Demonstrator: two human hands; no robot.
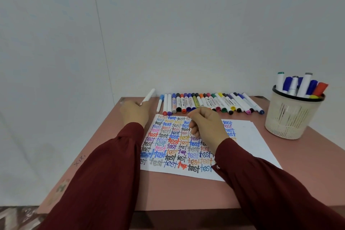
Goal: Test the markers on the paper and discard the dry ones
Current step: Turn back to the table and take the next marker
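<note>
- My left hand [135,113] is over the far left corner of the table [186,192]. Its fingers are closed round the near end of a white marker [148,96], and the free end points up and away toward the wall.
- Assessment: the white marker is light and stiff, with a smooth plastic barrel likely to roll or slip. It is best pinched on the barrel close to the tip for a test stroke.
- A row of markers [211,103] lies side by side along the far edge of the table, just beyond the paper.
- The paper [252,142] lies flat on the table. Its left part is filled with the word "test" in many colours and its right part is bare.
- My right hand [207,127] is above the middle of the paper with its fingers curled. I cannot tell whether it holds anything.
- At the far right, a basket [291,117] holds a bunch of markers [302,86] standing upright.
</note>
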